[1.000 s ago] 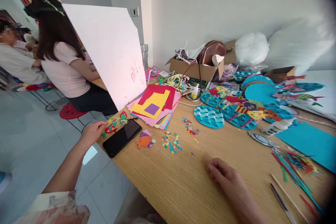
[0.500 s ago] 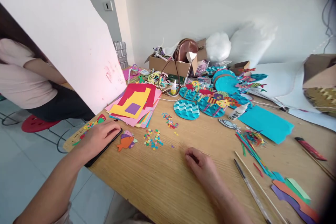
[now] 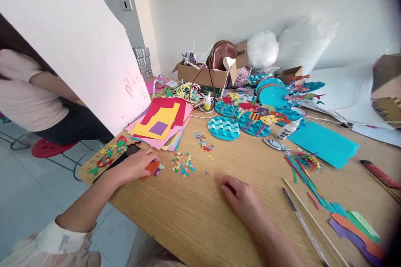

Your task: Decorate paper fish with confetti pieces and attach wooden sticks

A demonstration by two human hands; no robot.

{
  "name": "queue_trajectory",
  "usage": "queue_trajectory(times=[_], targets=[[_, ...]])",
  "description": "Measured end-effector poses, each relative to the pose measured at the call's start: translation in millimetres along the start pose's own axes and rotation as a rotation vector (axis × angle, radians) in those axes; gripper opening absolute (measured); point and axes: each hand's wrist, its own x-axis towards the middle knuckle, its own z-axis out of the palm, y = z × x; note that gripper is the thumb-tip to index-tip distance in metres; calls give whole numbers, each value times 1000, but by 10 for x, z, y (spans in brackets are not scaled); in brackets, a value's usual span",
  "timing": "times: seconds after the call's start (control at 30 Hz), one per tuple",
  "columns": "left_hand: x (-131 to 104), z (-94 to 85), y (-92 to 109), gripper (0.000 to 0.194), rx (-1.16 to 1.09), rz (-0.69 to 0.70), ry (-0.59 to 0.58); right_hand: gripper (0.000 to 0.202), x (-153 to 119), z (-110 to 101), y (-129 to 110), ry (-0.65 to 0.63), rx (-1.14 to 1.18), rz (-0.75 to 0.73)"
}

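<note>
My left hand (image 3: 138,166) reaches over the table's left part, its fingertips on the orange paper fish (image 3: 152,168), which lies on purple and green paper pieces. Behind that wrist is a black phone (image 3: 120,161). My right hand (image 3: 238,192) rests on the wood at the centre, fingers curled; whatever they may hold is hidden. Between and beyond the hands lie small paper dots (image 3: 183,164) and tiny coloured scraps (image 3: 204,142). Stacked coloured paper (image 3: 159,127) sits behind my left hand.
At right are a pen (image 3: 303,225), a wooden stick (image 3: 316,221), paper strips, a red cutter (image 3: 380,174), a glue bottle (image 3: 287,129) and a blue sheet (image 3: 324,144). Blue decorated discs (image 3: 223,128) and boxes stand behind. A seated person (image 3: 31,87) is behind the white board (image 3: 81,50).
My left hand has moved right, off the phone and onto the orange fish, covering part of it. My right hand has stayed in place. The view has shifted slightly.
</note>
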Motion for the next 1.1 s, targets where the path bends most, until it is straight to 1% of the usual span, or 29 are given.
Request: queue_trajectory(times=[0.13, 0.3, 0.4, 0.53, 0.63, 0.73, 0.8, 0.83, 0.9, 0.93, 0.97, 1.03, 1.1], targets=[[12, 18, -31, 32, -17, 13, 4, 19, 13, 6, 7, -2, 9, 13], [-4, -37, 32, 25, -55, 14, -11, 19, 17, 9, 9, -7, -3, 12], [-14, -41, 46, 23, -55, 9, -4, 20, 17, 7, 8, -14, -23, 18], [-21, 4, 26, 30, -57, 8, 11, 19, 22, 10, 14, -28, -34, 25], [-26, 29, 14, 39, -131, 13, 26, 19, 23, 13, 16, -34, -33, 21], [-39, -6, 7, 39, -264, 44, 14, 19, 21, 8, 9, -27, -28, 20], [-56, -66, 2, 29, -346, 69, 10, 19, 19, 5, 4, -23, -30, 24], [-67, -103, 4, 23, -376, 66, 30, 19, 19, 4, 3, -23, -30, 25], [-89, -176, 35, 11, -453, 22, 117, 19, 19, 8, 6, -20, -24, 27], [-98, -205, 71, 10, -518, -5, 163, 19, 19, 12, 7, -13, -17, 25], [-103, -224, 123, 13, -610, -25, 197, 19, 18, 17, 7, 1, -6, 21], [-91, -226, 277, 18, -852, -40, 196, 19, 16, 25, -5, 57, 32, 21], [-38, -174, 479, 23, -1084, -64, 227, 19, 10, 26, -41, 134, 95, 37]])
